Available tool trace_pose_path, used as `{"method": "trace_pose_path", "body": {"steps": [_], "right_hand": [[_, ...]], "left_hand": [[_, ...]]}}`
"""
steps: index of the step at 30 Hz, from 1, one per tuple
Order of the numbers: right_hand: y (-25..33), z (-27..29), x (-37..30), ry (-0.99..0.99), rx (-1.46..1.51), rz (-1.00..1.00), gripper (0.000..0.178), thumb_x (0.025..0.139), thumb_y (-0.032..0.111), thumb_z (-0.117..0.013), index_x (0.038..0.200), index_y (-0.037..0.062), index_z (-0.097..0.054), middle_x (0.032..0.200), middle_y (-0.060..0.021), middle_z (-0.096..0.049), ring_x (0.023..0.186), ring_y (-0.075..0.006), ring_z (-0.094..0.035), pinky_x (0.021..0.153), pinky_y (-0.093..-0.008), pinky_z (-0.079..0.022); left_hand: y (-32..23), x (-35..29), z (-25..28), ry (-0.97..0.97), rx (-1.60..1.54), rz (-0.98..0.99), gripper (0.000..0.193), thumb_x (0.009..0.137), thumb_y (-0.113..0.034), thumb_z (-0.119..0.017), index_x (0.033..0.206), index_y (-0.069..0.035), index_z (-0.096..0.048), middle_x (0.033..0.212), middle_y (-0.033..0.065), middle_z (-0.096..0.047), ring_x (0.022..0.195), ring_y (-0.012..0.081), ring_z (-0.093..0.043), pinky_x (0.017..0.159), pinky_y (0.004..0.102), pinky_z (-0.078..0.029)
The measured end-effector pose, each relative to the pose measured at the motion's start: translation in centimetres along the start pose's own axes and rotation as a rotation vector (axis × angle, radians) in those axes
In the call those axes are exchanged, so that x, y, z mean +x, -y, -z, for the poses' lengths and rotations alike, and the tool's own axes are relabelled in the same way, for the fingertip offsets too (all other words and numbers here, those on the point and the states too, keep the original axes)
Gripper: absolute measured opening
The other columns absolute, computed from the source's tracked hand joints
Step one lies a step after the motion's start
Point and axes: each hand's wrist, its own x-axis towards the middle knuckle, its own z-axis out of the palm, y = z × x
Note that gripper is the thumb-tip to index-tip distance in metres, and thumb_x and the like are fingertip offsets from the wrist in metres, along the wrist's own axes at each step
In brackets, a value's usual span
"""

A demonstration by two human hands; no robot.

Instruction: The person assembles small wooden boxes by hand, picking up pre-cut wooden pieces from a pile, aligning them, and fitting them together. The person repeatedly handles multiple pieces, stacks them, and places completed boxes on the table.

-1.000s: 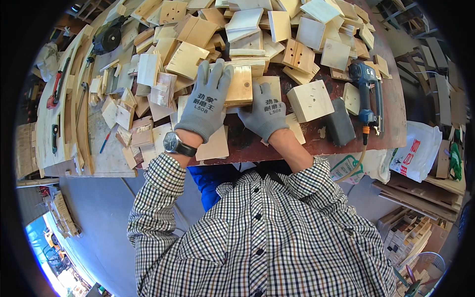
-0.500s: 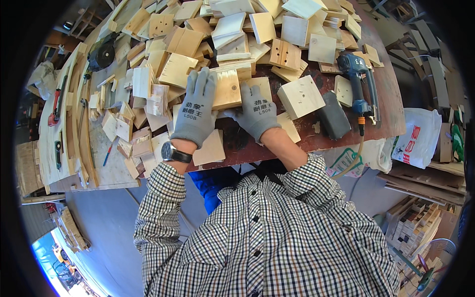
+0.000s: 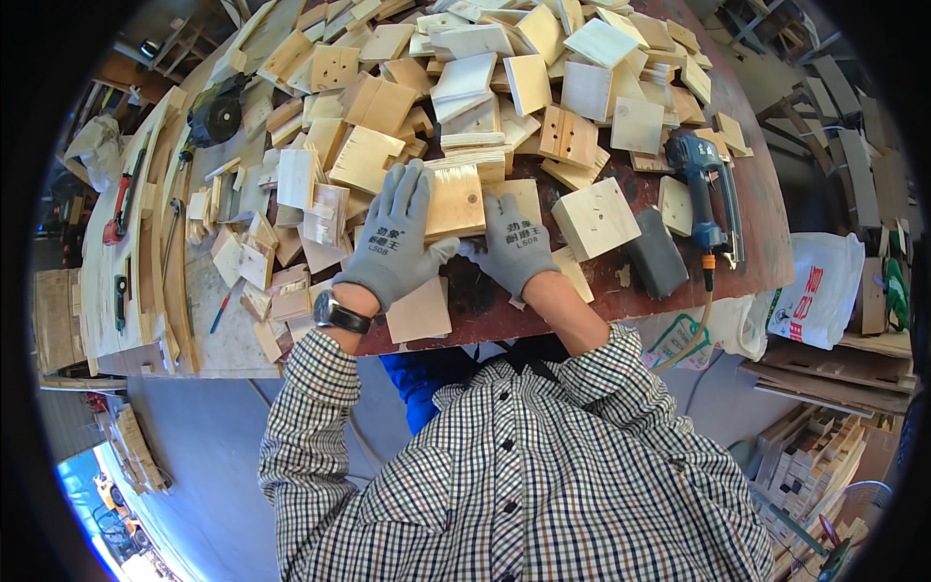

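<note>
A thick pale wooden block (image 3: pixel 454 202), with a dark knot on its top face, lies on the red-brown table between my hands. My left hand (image 3: pixel 396 238), in a grey glove, lies along its left side with straight fingers; the thumb reaches toward the block's near edge. On the other side my right hand (image 3: pixel 511 242), also gloved, presses its bent fingers against the block. Together they hold it from both sides; the exact contact is partly hidden. Beside my left wrist lies a flat board (image 3: pixel 419 310). Another pale block (image 3: pixel 595 219) rests to the right of my right hand.
A large heap of wooden offcuts (image 3: pixel 465 82) covers the far table. At the right are a dark block (image 3: pixel 658 254) and a blue air nailer (image 3: pixel 700 184) with its hose. Long strips (image 3: pixel 145 242), a black round tool (image 3: pixel 215 114) and hand tools lie left.
The whole view has shifted slightly. My left thumb now sits farther out from the palm, while both hands stay beside the block, which has not visibly moved on the table.
</note>
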Motion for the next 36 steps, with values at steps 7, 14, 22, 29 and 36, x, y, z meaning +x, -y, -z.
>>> {"method": "trace_pose_path", "body": {"steps": [7, 14, 22, 29, 36], "right_hand": [[0.3, 0.6, -0.1, 0.042, 0.008, -0.039, 0.079, 0.087, 0.051, -0.08, 0.141, 0.0038, -0.047, 0.124, -0.0184, -0.058, 0.1, -0.0394, -0.072, 0.084, -0.0481, -0.06], [0.0, 0.4, 0.3, 0.094, 0.019, -0.079, 0.083, 0.089, 0.057, -0.077, 0.147, 0.0077, -0.045, 0.132, -0.0157, -0.057, 0.107, -0.0376, -0.071, 0.086, -0.0498, -0.059], [0.2, 0.4, 0.1, 0.072, 0.035, -0.073, 0.081, 0.088, 0.051, -0.08, 0.146, 0.0051, -0.046, 0.133, -0.0175, -0.058, 0.109, -0.039, -0.071, 0.09, -0.0474, -0.059], [-0.1, 1.4, 0.0, 0.099, 0.153, -0.088, 0.085, 0.086, 0.052, -0.081, 0.146, 0.0042, -0.044, 0.134, -0.0195, -0.057, 0.112, -0.0417, -0.069, 0.095, -0.0498, -0.057], [-2.8, 1.4, -0.2, 0.216, 0.543, -0.101, 0.068, 0.095, 0.033, -0.062, 0.15, -0.0027, -0.044, 0.14, -0.0263, -0.053, 0.114, -0.0364, -0.066, 0.099, -0.0411, -0.053]], "left_hand": [[2.9, 0.2, -0.3, -0.01, -0.21, -0.086, 0.083, 0.105, -0.05, -0.057, 0.163, 0.001, -0.029, 0.168, 0.0248, -0.029, 0.159, 0.042, -0.023, 0.129, 0.0475, -0.024], [4.2, 0.8, 2.0, 0.125, -0.489, -0.009, 0.076, 0.11, -0.056, -0.046, 0.166, -0.007, -0.03, 0.172, 0.0181, -0.031, 0.161, 0.0325, -0.022, 0.13, 0.0417, -0.02], [5.4, 0.7, 1.4, 0.103, -0.569, -0.029, 0.075, 0.11, -0.058, -0.045, 0.165, -0.008, -0.034, 0.169, 0.0187, -0.036, 0.16, 0.0334, -0.027, 0.129, 0.0417, -0.024], [4.5, 0.2, 2.3, -0.131, -0.654, 0.233, 0.063, 0.112, -0.054, -0.047, 0.144, -0.001, -0.058, 0.125, 0.0177, -0.07, 0.115, 0.0218, -0.065, 0.099, 0.0358, -0.051], [0.5, -1.6, 1.3, -0.474, -1.826, 0.153, 0.064, 0.11, -0.057, -0.046, 0.149, -0.006, -0.05, 0.133, 0.0174, -0.067, 0.117, 0.0322, -0.071, 0.093, 0.0415, -0.061]]}}
